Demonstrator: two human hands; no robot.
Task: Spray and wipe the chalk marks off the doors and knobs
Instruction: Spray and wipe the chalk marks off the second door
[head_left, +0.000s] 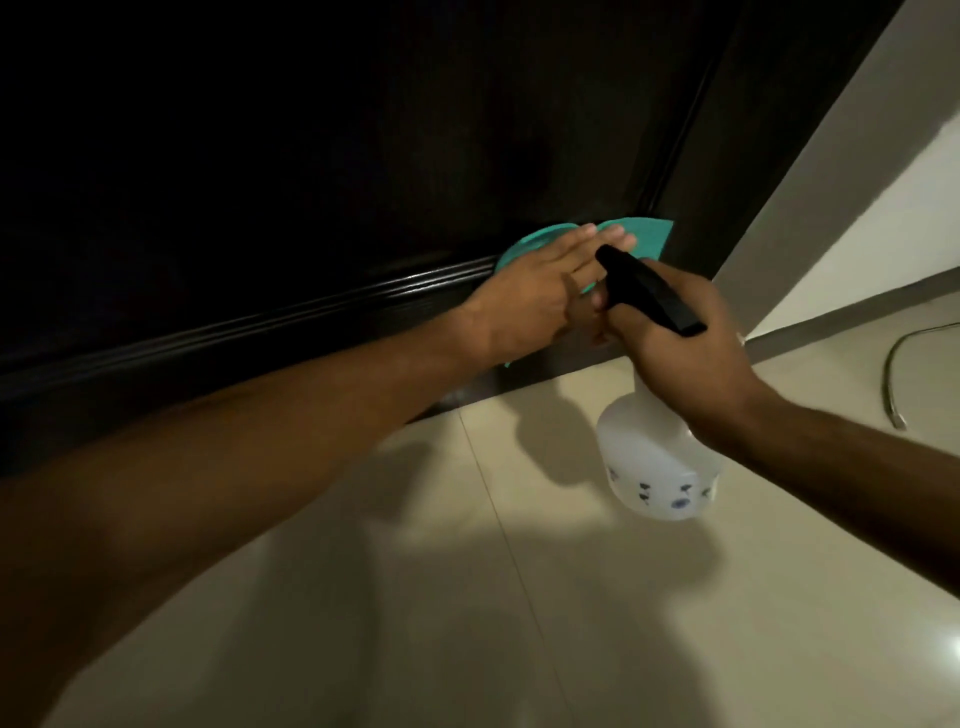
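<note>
We see a dark wooden door (311, 156) low near the pale tiled floor (467, 597), w/ a grey wall (810, 171) at right. The left hand (524, 291) has straight fingers, slightly spread, and presses a teal cloth (280, 235) flat on the door's bottom part, just above a ridged moulding (260, 322). The right hand (680, 353) has fingers curled round the neck of a white spray bottle (654, 462); its black nozzle head (649, 288) points to the cloth. A thin metal hose (893, 374) lies on the floor at right. Chalk marks: we cannot tell, too dark.
</note>
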